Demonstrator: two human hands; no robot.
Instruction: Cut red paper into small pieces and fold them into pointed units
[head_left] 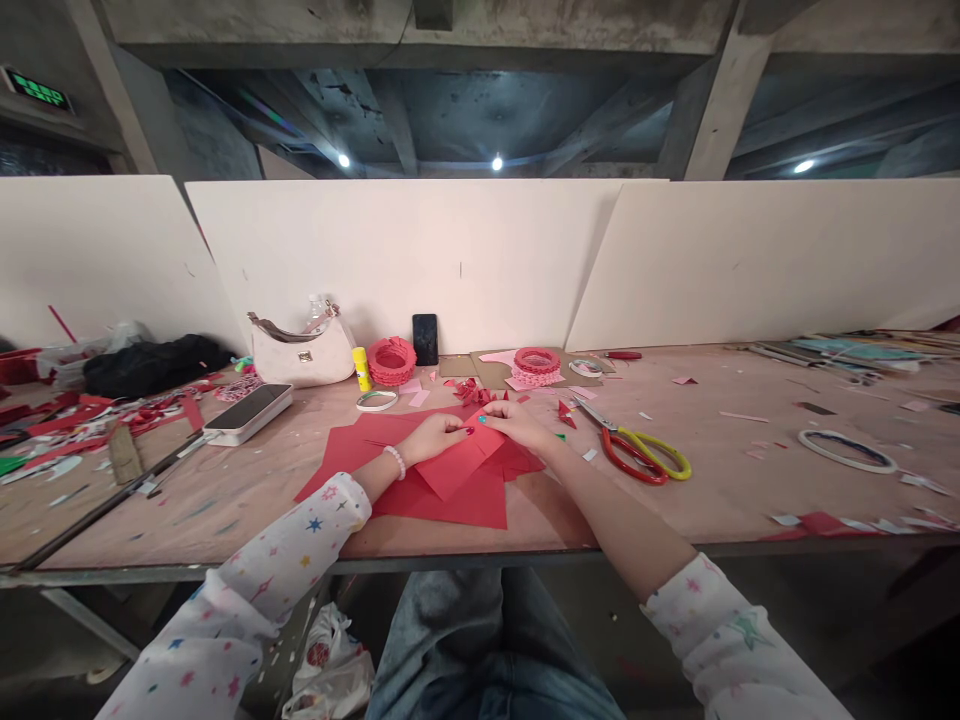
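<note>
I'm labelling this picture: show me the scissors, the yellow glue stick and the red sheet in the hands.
Scissors (610, 429), head view: where handles meet blades.
Yellow glue stick (362, 371), head view: middle of its body.
Red sheet (458, 463), head view: middle of its flat face.

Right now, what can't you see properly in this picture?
In the head view:
Clear bottle: lower part hidden behind the handbag.
Lower red sheets: partly covered by the held red sheet.
Green sign: writing too small and blurred.
Left sleeve: cut off by the bottom edge.
</note>
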